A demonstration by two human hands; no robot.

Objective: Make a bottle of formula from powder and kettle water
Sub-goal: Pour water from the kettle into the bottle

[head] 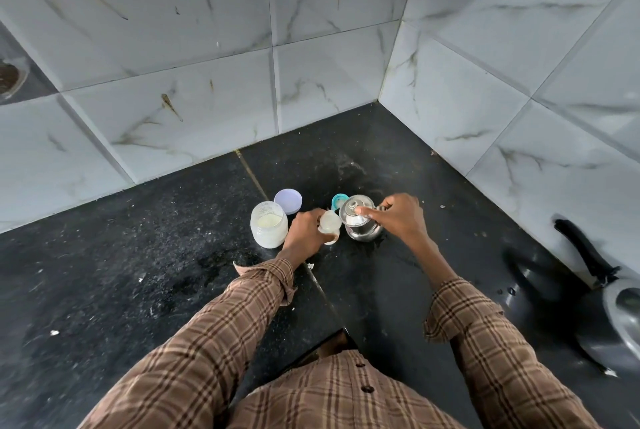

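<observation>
— What do we see on the black counter (121,273)?

— We see our left hand (304,233) wrapped around the little baby bottle (329,223). The bottle stands up, right next to the shiny steel kettle (360,222).

— And our other hand?

— Our right hand (398,215) curls around the kettle's handle, and one finger lies on the lid. The kettle sits on the counter.

— Where is the powder?

— In the open jar (268,229), just left of our left hand. Its round lid (288,201) lies behind it. A teal bottle cap (338,201) lies behind the bottle.

— Anything else?

— A dark pan (606,318) sits far to the right, by the tiled wall (207,48).
</observation>
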